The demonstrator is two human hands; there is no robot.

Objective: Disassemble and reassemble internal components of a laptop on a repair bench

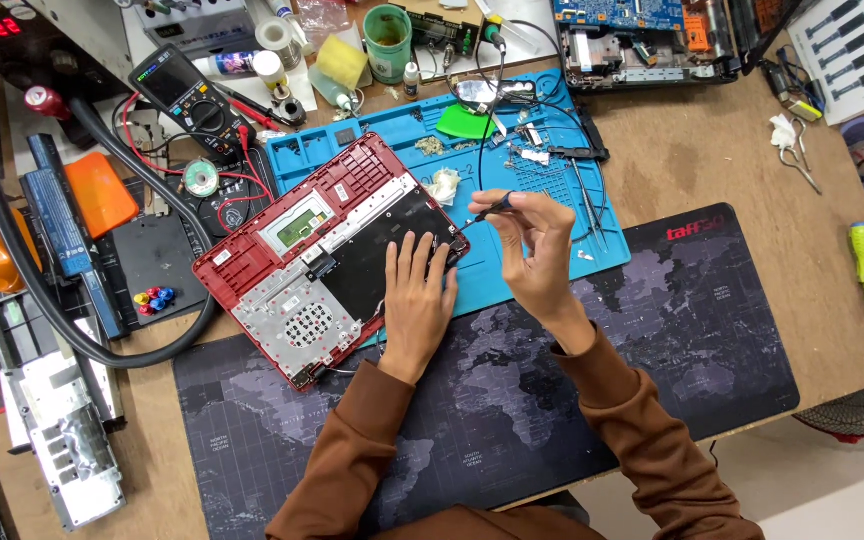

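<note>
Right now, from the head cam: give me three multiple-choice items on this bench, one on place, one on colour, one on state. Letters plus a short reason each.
1. Where does the left hand rest?
A. On the opened red laptop shell
B. On the multimeter
C. On the bare wooden bench

2. What colour is the handle of the screwdriver lying at the right of the bench?
A. Red
B. Yellow-green
C. Blue

3. How does the right hand stand?
A. Flat and empty on the mat
B. Closed round a cup
C. Raised, pinching a thin black corded tool

Answers:
1 A: the fingers lie flat on the dark inner part of the shell.
2 B: the handle is bright yellow-green against the wood.
3 C: the fingertips grip the tool above the blue work mat, its tip toward the shell.
</note>
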